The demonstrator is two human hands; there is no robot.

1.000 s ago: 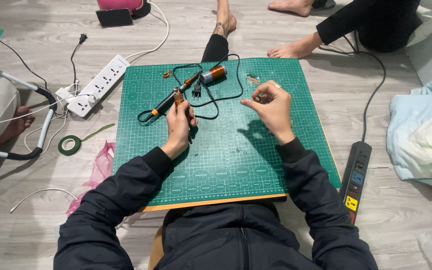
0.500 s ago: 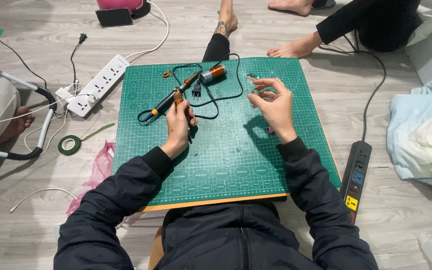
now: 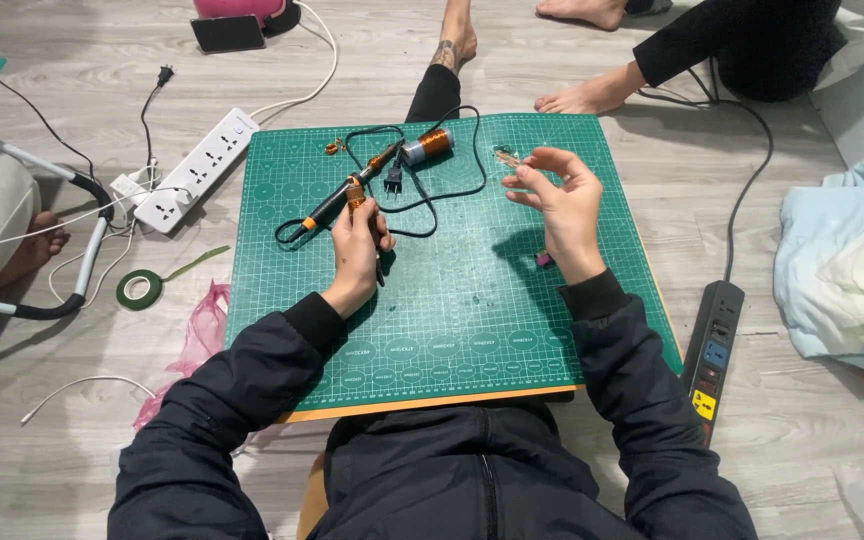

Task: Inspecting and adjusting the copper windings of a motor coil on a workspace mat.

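Just left of the frame's centre, the left hand (image 3: 360, 250) is closed in a loose fist around a thin dark tool whose tip pokes out below the fingers; what kind of tool it is cannot be told. Right above its knuckles lies a soldering iron (image 3: 337, 203), a slim black rod with orange bands, set slantwise from lower left to upper right on the green cutting mat (image 3: 472, 330). Its black cord (image 3: 452, 160) loops across the upper middle of the mat and ends in a two-pin plug (image 3: 393, 180) lying beside the iron. Up and to the right of the plug rests a spool of copper wire (image 3: 426, 146), shiny orange-brown with a silver end, lying on its side. Right of centre, the right hand (image 3: 562, 205) is raised off the mat with fingers half curled and spread, pinching nothing that can be made out; just beyond its fingertips, near the mat's top edge, sits a small clear glinting piece (image 3: 507, 157), too small to identify. Under the wrist a tiny pink bit (image 3: 544, 260) lies on the mat. Further out, at upper left, a white power strip (image 3: 197, 170) lies on the grey floor; a roll of green tape (image 3: 139, 290) sits at the left, and a black power strip (image 3: 712, 350) at lower right.
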